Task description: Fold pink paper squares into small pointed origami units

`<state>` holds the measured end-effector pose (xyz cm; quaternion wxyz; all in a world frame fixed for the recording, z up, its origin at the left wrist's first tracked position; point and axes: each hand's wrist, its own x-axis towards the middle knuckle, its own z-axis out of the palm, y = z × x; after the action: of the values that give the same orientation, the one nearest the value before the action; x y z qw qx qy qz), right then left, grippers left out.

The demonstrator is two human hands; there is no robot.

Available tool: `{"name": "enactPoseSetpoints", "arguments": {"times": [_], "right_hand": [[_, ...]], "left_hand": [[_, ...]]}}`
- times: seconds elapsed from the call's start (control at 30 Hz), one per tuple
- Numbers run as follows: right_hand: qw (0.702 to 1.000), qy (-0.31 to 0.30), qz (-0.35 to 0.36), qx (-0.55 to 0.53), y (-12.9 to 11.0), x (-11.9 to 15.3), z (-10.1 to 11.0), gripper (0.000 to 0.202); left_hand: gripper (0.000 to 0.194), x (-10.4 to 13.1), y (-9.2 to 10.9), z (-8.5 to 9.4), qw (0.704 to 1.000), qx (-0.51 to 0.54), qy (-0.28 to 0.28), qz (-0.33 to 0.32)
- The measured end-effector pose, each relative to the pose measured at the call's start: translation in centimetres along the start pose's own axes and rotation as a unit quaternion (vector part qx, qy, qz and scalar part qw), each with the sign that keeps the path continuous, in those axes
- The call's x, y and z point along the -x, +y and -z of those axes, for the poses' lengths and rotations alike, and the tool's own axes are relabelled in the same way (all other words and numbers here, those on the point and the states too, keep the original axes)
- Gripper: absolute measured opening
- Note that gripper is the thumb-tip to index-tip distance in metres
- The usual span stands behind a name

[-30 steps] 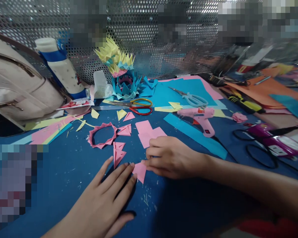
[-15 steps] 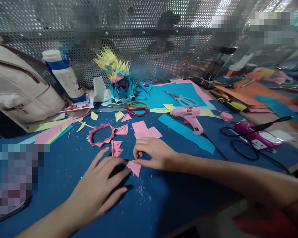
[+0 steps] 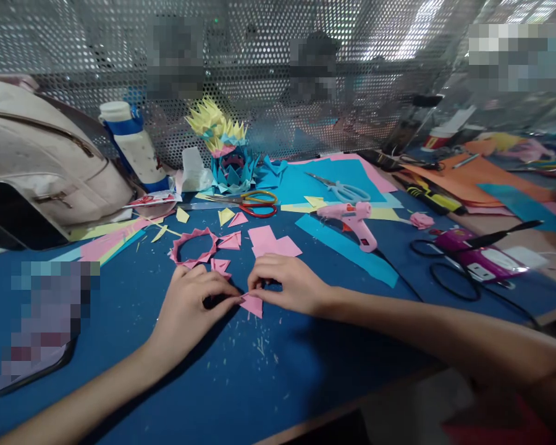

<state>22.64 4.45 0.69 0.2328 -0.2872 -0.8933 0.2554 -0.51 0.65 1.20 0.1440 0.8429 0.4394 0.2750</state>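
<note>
A small folded pink paper triangle (image 3: 252, 305) lies between my hands, just above the blue tabletop. My left hand (image 3: 194, 303) pinches its left corner between thumb and fingertips. At its upper right edge, my right hand (image 3: 290, 284) grips it with thumb and curled fingers. Beyond my left hand sits a ring of pointed pink paper pieces (image 3: 194, 246), its near side partly hidden by the knuckles. Folded pink pieces (image 3: 230, 241) lie to the right of the ring. Flat pink paper squares (image 3: 262, 237) rest just past my right hand.
A pink glue gun (image 3: 352, 219) trails a black cord to a purple power strip (image 3: 479, 253). Behind are red-and-yellow scissors (image 3: 257, 203), light-blue scissors (image 3: 343, 190) and a folded-paper model (image 3: 231, 167). A white bottle (image 3: 132, 145) and a bag (image 3: 41, 148) stand left.
My left hand has drawn its spread fingers together and now pinches the pink paper triangle. My right hand stays on the triangle's edge. The view has shifted slightly.
</note>
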Motion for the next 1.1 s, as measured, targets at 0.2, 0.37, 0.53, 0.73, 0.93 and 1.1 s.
{"name": "enactPoseSetpoints", "arguments": {"times": [0.2,0.37,0.53,0.73,0.93,1.1], "right_hand": [[0.999,0.034,-0.011,-0.040,-0.3,0.3,-0.2,0.004],[0.994,0.022,-0.056,-0.089,-0.4,0.1,-0.4,0.006],[0.991,0.013,-0.086,-0.099,-0.4,0.1,-0.2,0.007],[0.997,0.019,-0.070,-0.040,-0.5,0.3,-0.2,0.008],[1.000,0.009,-0.014,0.010,-0.5,0.4,-0.3,0.004],[0.998,0.003,0.035,0.051,-0.3,0.6,-0.2,0.007]], "left_hand": [[0.014,-0.3,-0.5,-0.3,0.996,0.052,-0.032,0.058],[0.020,-0.3,-0.2,-0.5,0.992,0.069,-0.052,0.087],[0.022,-0.1,0.1,-0.1,0.992,0.054,-0.062,0.094],[0.015,-0.2,0.2,0.0,0.994,0.033,-0.080,0.071],[0.010,-0.5,0.5,0.0,0.997,-0.005,-0.067,0.036],[0.007,-0.5,0.6,-0.2,0.998,-0.039,-0.046,-0.008]]}}
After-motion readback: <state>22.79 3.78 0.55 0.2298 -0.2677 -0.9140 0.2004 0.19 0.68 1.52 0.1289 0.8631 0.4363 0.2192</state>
